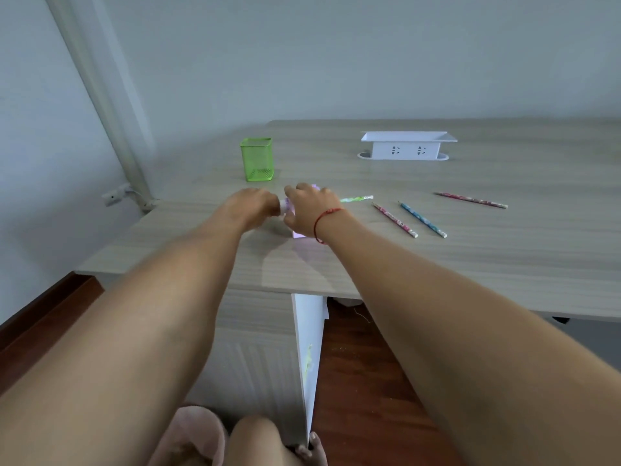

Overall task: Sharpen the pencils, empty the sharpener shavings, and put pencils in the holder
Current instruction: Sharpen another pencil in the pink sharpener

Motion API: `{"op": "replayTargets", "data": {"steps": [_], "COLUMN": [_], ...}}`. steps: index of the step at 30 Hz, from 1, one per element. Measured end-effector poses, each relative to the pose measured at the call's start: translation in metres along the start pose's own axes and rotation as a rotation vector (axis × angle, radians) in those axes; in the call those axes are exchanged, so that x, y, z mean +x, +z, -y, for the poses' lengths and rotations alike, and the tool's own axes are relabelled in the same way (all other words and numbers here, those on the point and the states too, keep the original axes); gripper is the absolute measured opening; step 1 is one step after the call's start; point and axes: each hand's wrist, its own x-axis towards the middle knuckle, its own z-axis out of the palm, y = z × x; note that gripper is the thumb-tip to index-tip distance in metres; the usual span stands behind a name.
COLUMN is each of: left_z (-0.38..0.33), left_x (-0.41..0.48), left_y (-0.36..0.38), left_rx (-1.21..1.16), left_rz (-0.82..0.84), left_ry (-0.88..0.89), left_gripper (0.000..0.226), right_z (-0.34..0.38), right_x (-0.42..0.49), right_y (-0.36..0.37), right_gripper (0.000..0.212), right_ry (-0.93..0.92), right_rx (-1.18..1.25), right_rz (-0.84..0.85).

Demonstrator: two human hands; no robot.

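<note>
Desk holds green pencil crosswise (free end rightward).

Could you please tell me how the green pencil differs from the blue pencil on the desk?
The green pencil runs nearly sideways; the blue pencil lies diagonally. The green pencil's left end disappears behind the right hand, which grips the purple sharpener; the blue pencil lies untouched, in full view. Both are slim, patterned pencils with pale right ends.
</note>
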Motion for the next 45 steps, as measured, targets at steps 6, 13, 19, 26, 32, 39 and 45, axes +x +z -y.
{"op": "replayTargets", "data": {"steps": [6,13,19,26,32,39,45], "left_z": [0.006,0.002,-0.006,-0.014,-0.027,-0.031,-0.024], "left_x": [0.007,-0.008,-0.022,-0.044,-0.062,-0.055,-0.039], "left_y": [-0.023,-0.032,-0.04,-0.031,-0.007,0.009,0.027], "left_rx": [-0.017,-0.065,0.013,-0.13,-0.086,0.011,-0.011], "left_rz": [-0.114,-0.2,-0.218,-0.21,-0.177,0.001,0.011], "left_ry": [0.032,0.019,0.028,0.035,0.048,0.008,-0.013], "left_gripper": [0.023,0.031,0.022,0.029,0.027,0.023,0.029], "right_z": [0.0,-0.002,0.0,0.003,0.007,0.001,-0.002], "right_x": [0.002,-0.002,0.0,-0.003,-0.008,-0.006,-0.004], "right_y": [-0.003,-0.009,-0.01,-0.017,-0.02,-0.018,-0.01], "right_gripper": [0.035,0.037,0.036,0.04,0.042,0.04,0.041], "right_ry": [0.031,0.005,0.019,0.044,0.028,-0.017,-0.041], "right_rx": [0.005,-0.023,-0.022,-0.016,-0.036,-0.036,-0.075], "right_rz": [0.016,0.032,0.054,0.061,0.048,0.078,0.016]}}
